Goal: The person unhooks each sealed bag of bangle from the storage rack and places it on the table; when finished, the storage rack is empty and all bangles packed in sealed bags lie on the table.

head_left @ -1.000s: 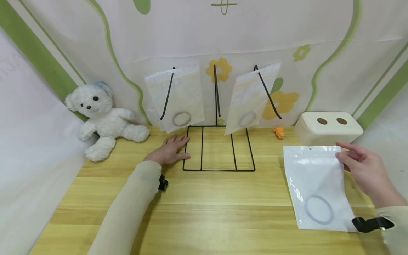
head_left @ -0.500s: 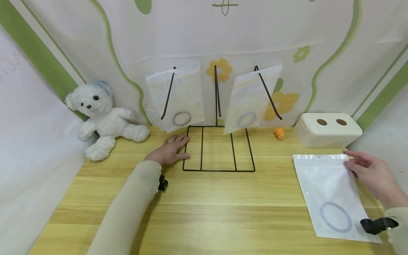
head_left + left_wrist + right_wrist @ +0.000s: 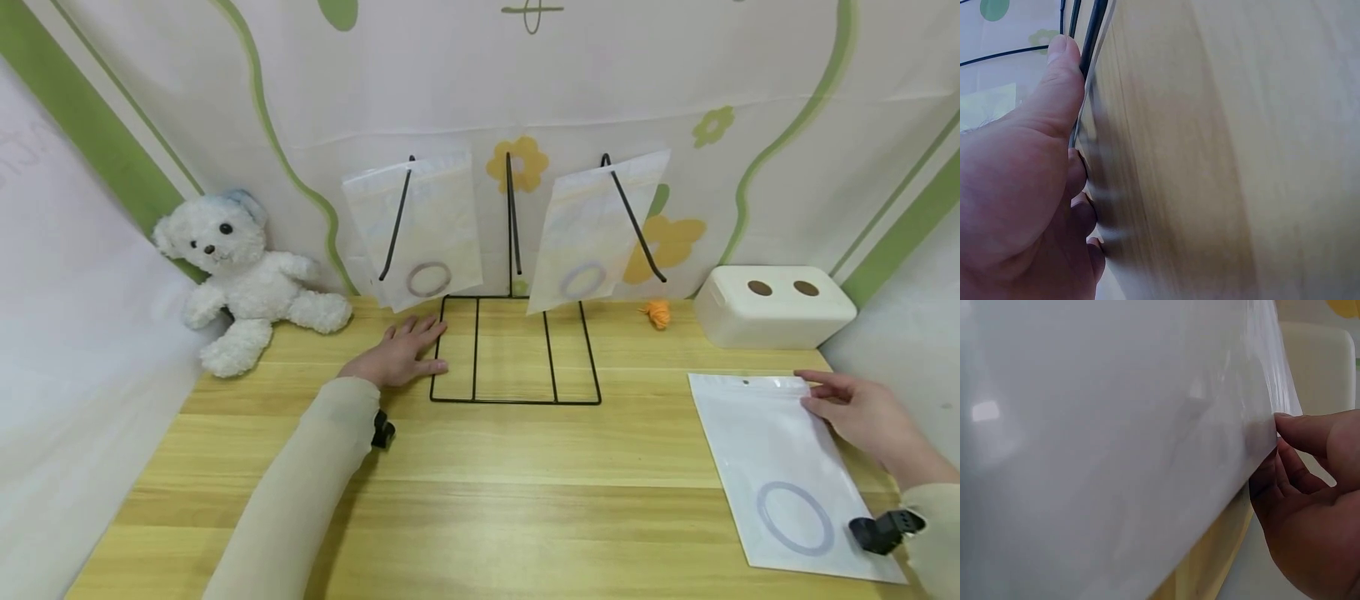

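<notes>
My right hand (image 3: pixel 870 421) pinches the upper right edge of a white zip bag (image 3: pixel 772 442) with a pale ring showing near its bottom. In the right wrist view the thumb and fingers of my right hand (image 3: pixel 1316 481) grip the bag's edge (image 3: pixel 1116 437). My left hand (image 3: pixel 397 354) lies with fingers spread on the left side of the black wire rack's base (image 3: pixel 515 402). In the left wrist view the thumb of my left hand (image 3: pixel 1016 175) rests by the black wires (image 3: pixel 1092 37). Two similar bags (image 3: pixel 442 225) (image 3: pixel 592 225) hang from the rack's left and right hooks.
A white plush bear (image 3: pixel 251 279) sits at the back left of the wooden table (image 3: pixel 480 500). An orange bundle (image 3: pixel 657 314) and a white box with two round holes (image 3: pixel 776 321) stand at the back right. A patterned cloth (image 3: pixel 450 75) hangs behind.
My right hand has moved the pinched bag a little to the right and toward the front of the table. My left hand has stayed on the rack's base.
</notes>
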### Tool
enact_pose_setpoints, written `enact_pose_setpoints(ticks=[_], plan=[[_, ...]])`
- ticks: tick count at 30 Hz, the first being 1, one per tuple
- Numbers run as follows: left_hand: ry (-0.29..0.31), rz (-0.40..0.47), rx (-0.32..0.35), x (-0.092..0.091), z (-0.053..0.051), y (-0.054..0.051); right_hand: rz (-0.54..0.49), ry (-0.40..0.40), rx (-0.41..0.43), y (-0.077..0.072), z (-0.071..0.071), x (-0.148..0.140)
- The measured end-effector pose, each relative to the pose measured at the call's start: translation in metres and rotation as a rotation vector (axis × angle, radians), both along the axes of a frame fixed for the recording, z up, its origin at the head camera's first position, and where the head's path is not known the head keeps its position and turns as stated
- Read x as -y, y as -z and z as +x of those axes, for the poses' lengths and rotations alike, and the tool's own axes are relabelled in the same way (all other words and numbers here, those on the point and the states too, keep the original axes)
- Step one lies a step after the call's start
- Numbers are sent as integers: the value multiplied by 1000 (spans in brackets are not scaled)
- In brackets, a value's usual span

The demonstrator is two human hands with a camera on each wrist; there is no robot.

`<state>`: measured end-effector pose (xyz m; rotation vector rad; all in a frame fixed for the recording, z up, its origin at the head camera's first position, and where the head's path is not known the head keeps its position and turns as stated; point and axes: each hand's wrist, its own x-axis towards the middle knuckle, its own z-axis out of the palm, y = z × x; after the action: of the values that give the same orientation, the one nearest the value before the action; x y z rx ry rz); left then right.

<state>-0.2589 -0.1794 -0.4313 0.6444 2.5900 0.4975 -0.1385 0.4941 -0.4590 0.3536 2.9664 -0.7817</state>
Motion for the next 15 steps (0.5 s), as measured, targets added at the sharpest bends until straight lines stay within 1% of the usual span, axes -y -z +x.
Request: enact_pose_setpoints(ticks=[3, 8, 12, 15], plan=[[-2, 4, -2, 0, 0, 0, 9, -13, 10, -1, -2, 0], [-1, 7, -5, 1, 0, 1, 54, -62, 10, -4, -5, -1], [-1, 5, -6, 2, 0, 2, 64, -67, 11, -3, -5, -2], [-1, 4, -6, 2, -1, 3, 81, -87, -2, -2, -5, -3]])
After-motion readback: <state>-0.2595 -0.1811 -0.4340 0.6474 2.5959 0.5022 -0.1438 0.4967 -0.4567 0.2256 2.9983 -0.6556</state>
